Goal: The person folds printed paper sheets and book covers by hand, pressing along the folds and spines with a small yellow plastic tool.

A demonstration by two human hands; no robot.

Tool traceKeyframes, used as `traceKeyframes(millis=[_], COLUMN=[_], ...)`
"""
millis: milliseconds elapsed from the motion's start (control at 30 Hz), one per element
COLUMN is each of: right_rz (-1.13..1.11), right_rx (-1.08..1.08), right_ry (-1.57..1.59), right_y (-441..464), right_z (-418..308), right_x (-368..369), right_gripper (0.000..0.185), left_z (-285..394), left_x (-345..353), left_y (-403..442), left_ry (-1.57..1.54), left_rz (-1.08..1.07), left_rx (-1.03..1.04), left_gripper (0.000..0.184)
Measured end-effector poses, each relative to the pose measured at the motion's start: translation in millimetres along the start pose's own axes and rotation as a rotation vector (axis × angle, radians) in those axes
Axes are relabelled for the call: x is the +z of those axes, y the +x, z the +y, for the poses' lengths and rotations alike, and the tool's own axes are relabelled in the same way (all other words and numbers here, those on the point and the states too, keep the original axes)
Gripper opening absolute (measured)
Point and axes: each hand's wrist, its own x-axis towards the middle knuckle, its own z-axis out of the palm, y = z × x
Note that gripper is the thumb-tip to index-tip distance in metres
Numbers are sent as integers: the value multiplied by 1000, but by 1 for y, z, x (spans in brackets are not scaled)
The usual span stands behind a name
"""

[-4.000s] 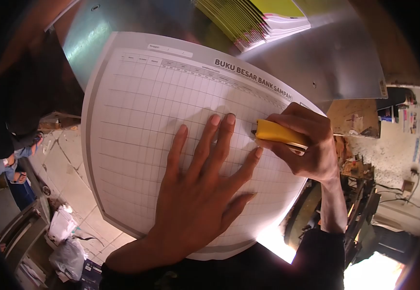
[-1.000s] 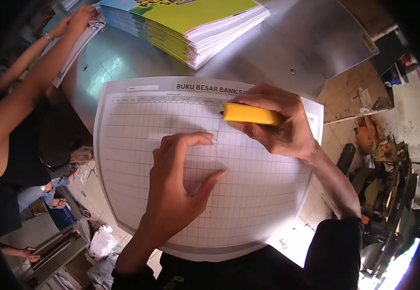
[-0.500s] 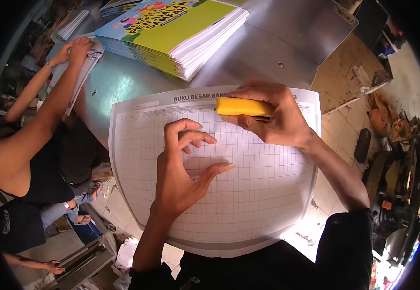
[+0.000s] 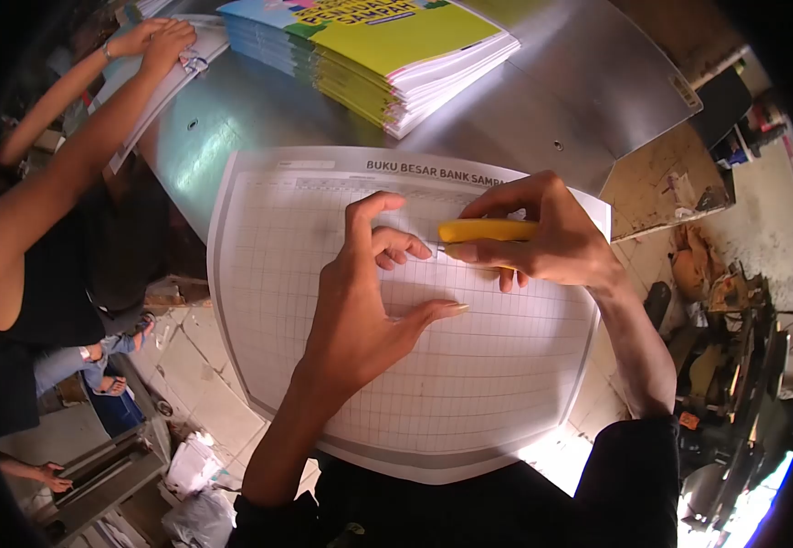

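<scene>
A large printed sheet with a table grid (image 4: 414,365), headed "BUKU BESAR BANK", spreads in front of me, its near edge by my body. My left hand (image 4: 369,292) is over the middle of the sheet, fingers curved and thumb well apart, with nothing in its grasp. In my right hand (image 4: 561,237) is a yellow stapler (image 4: 488,230), held level with its front end close to my left fingertips. The stapler's underside is mostly hidden by my fingers. I cannot tell whether it touches the paper.
A stack of green and blue booklets (image 4: 396,55) stands on the metal table (image 4: 561,100) beyond the sheet. On the left, another person's hands (image 4: 154,41) rest on papers (image 4: 173,78). Another hand (image 4: 49,477) shows at the lower left. Clutter lines the floor at right.
My right hand has brought the stapler down and nearer to my left fingertips. My left hand keeps its curved, spread pose. The view has shifted slightly.
</scene>
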Motion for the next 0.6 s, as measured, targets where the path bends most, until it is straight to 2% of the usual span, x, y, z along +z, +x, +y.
traceKeyframes(millis=[333,400,600], right_rz=[108,106,209], right_rx=[7,111,89], right_ry=[-248,-99,221], right_y=[0,0,-3], right_z=[-14,-18,10], right_x=[8,9,16], right_gripper=[33,35,41], left_z=[-3,-1,-2], left_x=[3,3,3], left_y=[-1,-1,-3], left_ry=[-30,-25,-13], left_rz=[3,6,5], left_rx=[-16,-35,8], left_gripper=[96,95,92])
